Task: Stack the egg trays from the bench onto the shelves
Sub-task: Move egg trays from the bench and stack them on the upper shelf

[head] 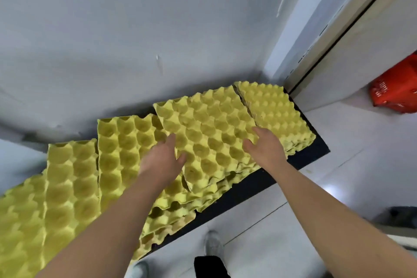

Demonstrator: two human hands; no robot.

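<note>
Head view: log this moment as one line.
left hand: on left edge of top egg tray | right hand: on its right edge | grip: unclear | tray: on stack | stack: on black bench

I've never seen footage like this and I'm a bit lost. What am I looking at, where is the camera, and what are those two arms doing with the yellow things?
There is no machine here. This is one picture from a camera worn on a person's head, looking down past their own bare arms. The yellow things are moulded egg trays, standing in several stacks side by side on a dark bench against a grey wall. The left hand and the right hand touch opposite side edges of the top tray, which sits askew on its stack. Their fingers are fairly straight, with the thumbs on top. Whether the tray is lifted yet, I cannot tell. A red bag lies on the floor to the right.
</note>
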